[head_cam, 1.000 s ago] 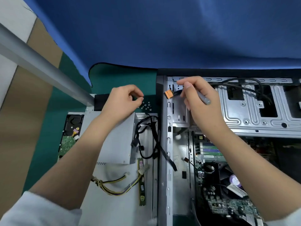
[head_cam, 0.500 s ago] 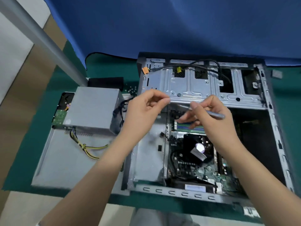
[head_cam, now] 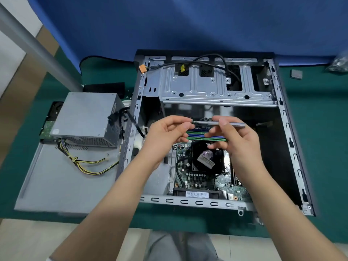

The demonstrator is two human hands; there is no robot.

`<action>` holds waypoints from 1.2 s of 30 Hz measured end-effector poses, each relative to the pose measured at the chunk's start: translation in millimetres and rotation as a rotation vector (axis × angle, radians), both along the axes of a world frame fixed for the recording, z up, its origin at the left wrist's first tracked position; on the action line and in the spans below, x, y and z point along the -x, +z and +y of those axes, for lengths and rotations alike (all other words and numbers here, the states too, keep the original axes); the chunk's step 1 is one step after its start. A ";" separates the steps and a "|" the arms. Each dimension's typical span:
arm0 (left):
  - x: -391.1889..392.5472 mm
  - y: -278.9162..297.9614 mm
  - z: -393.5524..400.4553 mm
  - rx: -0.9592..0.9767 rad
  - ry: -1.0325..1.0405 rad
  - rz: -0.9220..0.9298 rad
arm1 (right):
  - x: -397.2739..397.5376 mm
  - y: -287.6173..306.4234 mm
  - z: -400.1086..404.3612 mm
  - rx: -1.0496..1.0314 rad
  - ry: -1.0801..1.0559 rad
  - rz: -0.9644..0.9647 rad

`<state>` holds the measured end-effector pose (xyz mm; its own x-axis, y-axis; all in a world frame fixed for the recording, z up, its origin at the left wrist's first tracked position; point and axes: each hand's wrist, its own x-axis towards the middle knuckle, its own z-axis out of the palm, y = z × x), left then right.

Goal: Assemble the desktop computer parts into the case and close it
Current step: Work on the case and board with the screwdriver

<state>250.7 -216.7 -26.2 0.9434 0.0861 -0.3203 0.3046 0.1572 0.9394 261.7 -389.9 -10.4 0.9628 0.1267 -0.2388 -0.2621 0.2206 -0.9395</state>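
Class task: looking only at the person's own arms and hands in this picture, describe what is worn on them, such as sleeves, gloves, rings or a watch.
Both forearms are bare. The left hand and right hand wear no gloves, and no rings, watch or bracelet show. At the bottom left corner, the edge of a light-coloured sleeve just shows on the left arm. The right arm leaves the frame with no sleeve visible.

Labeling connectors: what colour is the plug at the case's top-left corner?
Orange, on a black cable; head view.

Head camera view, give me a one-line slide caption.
Both hands hold a slim grey tool above the open computer case.
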 end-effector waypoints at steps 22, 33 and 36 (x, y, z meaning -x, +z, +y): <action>-3.6 -5.7 2.6 0.043 -0.010 0.029 | 0.2 -1.8 7.7 -0.040 0.014 -0.036; -1.9 -3.5 1.9 0.017 0.026 -0.023 | 0.8 -0.5 7.6 -0.002 0.063 -0.055; -2.5 -3.2 0.8 -0.007 0.001 -0.035 | 1.0 -1.4 7.8 0.014 0.064 -0.054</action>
